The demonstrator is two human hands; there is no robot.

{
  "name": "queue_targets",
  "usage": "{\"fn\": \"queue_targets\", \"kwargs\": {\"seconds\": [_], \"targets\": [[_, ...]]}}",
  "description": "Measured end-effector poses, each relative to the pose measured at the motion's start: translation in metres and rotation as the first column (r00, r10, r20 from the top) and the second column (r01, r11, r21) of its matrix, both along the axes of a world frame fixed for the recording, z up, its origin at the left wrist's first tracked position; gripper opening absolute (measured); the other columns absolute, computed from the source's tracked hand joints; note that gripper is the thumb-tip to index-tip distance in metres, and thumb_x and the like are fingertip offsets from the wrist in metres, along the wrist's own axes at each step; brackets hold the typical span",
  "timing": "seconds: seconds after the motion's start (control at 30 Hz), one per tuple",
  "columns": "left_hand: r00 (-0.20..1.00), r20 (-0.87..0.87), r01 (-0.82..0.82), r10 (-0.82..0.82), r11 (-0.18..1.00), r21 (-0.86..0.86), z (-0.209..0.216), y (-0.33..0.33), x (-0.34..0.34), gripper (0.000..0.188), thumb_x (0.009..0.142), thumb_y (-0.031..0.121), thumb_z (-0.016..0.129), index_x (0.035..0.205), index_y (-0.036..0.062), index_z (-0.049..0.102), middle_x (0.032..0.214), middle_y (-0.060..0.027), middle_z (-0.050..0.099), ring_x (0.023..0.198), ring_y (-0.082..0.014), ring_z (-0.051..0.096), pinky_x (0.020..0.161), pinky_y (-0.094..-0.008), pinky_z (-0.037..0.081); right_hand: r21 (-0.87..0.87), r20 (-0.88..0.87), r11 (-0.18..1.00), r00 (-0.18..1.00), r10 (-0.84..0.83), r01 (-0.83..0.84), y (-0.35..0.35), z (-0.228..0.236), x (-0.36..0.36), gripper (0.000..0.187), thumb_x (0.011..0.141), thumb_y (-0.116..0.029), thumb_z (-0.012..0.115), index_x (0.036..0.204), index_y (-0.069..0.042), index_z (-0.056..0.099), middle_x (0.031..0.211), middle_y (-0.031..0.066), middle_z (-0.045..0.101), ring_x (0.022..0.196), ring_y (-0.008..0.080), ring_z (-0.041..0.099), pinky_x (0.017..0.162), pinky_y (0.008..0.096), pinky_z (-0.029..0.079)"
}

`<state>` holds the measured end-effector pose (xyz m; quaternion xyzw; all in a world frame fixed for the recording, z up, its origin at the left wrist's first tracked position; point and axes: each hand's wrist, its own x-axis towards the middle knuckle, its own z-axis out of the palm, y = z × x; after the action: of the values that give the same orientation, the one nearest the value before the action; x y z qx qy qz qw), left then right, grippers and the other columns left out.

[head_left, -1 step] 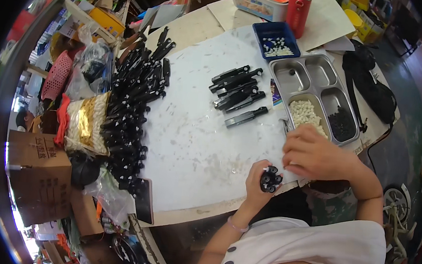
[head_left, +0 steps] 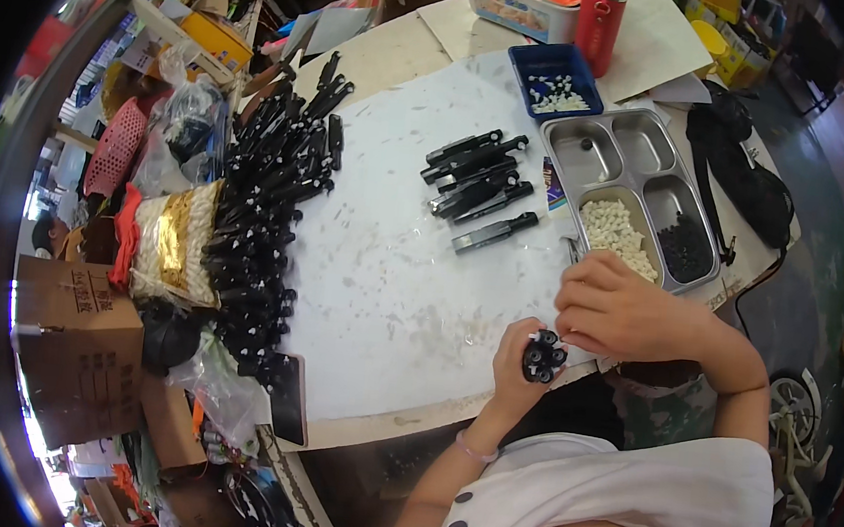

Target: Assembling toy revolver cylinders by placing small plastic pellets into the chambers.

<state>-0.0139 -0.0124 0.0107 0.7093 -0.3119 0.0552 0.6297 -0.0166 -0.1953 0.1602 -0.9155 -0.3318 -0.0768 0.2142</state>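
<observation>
Near the table's front edge, my left hand (head_left: 512, 360) is wrapped round a bundle of black tubular parts (head_left: 544, 360), whose round hollow ends face up. A small white bit shows at the rim of one end. My right hand (head_left: 624, 309) hovers at the bundle's upper right side, fingers bent and drawn together; anything between the fingertips is too small to make out. Just beyond it stands a metal compartment tray (head_left: 639, 187). Small whitish pieces (head_left: 614, 230) fill one of its compartments, and small black pieces (head_left: 684, 246) lie in another.
Several black folding-handle-like parts (head_left: 480, 178) lie mid-table. A large pile of similar black parts (head_left: 267, 200) lines the left side. A blue bin (head_left: 549, 79) with white bits, a red bottle (head_left: 599, 28) and a black bag (head_left: 741, 171) stand beyond. A phone (head_left: 290, 400) rests at the front-left corner.
My right hand has shifted slightly left, bringing its fingers closer to the ends of the bundle. My left hand stays almost in place, still holding the bundle.
</observation>
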Motion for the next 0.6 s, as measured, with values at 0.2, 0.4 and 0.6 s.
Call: {"fn": "queue_targets", "kwargs": {"seconds": [0.2,0.4,0.6], "targets": [[0.992,-0.118,0.058,-0.051,0.997,0.058,-0.001,0.005,-0.003,0.064,0.058,0.001,0.08,0.114,0.0025,0.049,0.106,-0.0178,0.057,0.092,-0.0358,0.058,0.077,-0.0378,0.05,-0.414,-0.026,0.898,0.988,0.151,-0.148,0.014,0.021,0.015,0.021,0.075,-0.016,0.06,0.09,-0.003,0.061,0.094,0.0054,0.056,0.105,0.0236,0.048,0.098,0.0393,0.036],[0.994,-0.1,0.042,-0.038,0.999,0.034,0.002,0.005,-0.002,0.063,0.058,-0.002,0.078,0.115,0.0033,0.05,0.107,-0.0181,0.057,0.092,-0.0364,0.059,0.077,-0.0378,0.05,-0.625,0.172,0.781,0.973,0.154,-0.014,0.038,0.028,0.0,0.026,0.073,-0.017,0.059,0.094,0.0,0.062,0.094,0.0068,0.058,0.104,0.0229,0.049,0.1,0.0407,0.036],[0.994,-0.098,0.048,-0.047,0.999,0.012,0.007,0.007,-0.002,0.06,0.059,-0.003,0.076,0.114,0.0038,0.052,0.105,-0.0163,0.057,0.09,-0.034,0.059,0.074,-0.0363,0.05,-0.278,0.146,0.96,0.989,0.011,0.03,0.02,0.007,-0.016,0.025,0.072,-0.014,0.061,0.096,-0.005,0.064,0.098,0.0033,0.056,0.105,0.0207,0.049,0.099,0.0435,0.038]]}}
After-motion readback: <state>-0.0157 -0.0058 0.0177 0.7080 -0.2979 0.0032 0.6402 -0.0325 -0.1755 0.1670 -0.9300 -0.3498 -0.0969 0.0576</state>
